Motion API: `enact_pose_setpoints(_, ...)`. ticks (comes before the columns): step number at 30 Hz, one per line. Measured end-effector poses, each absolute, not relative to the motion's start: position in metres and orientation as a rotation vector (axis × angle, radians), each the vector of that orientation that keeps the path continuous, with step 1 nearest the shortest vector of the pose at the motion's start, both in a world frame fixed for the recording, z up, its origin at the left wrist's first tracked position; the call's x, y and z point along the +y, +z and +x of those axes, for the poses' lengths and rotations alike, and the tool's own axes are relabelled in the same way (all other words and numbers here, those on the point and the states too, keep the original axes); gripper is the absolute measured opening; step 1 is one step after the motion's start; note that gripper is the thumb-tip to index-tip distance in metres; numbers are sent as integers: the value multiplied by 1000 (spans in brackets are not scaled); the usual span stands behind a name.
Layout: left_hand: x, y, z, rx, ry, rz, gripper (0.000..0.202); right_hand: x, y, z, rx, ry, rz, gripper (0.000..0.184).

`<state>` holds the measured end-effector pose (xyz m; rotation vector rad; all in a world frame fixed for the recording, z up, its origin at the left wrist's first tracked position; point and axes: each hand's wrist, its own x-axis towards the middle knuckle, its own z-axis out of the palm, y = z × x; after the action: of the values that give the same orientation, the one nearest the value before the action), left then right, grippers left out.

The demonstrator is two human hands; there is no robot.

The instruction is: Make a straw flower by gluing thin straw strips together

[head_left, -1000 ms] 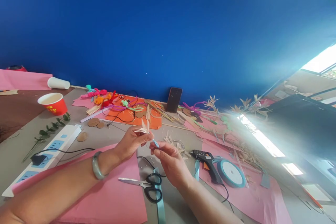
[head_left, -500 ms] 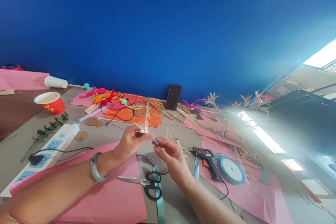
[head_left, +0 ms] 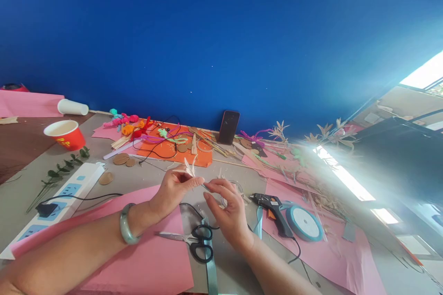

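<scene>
1 pale, pointy-petaled flower (head_left: pixel 189 168) is being pinched by the left hand (head_left: pixel 176 189) above the grey tabletop (head_left: pixel 148 176). Its thin stem (head_left: pixel 204 186) is being touched by the right hand (head_left: pixel 230 213); whether it's gripping cannot be told.

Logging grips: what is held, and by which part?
The left hand pinches a pale flower near its base; the right hand is at its stem, grip unclear.
</scene>
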<state>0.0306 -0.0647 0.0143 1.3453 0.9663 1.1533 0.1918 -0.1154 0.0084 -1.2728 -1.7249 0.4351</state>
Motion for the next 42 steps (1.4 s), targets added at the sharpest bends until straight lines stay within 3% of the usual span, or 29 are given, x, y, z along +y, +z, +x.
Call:
enact_pose_setpoints(21, -70, 10, 38, 840, 984, 879, 42, -121, 19, 193, -1854, -29, -1205, 10)
enact_pose_setpoints(30, -68, 11, 37, 871, 1039, 876, 42, -122, 15, 197, -1760, -89, -1034, 46)
enact_pose_setpoints(36, -73, 18, 34, 911, 1033, 1001, 40, -120, 20, 196, -1819, -152, -1092, 25)
enact_pose_setpoints(42, -74, 18, 33, 906, 1020, 1094, 39, -120, 19, 196, -1830, -148, -1116, 16)
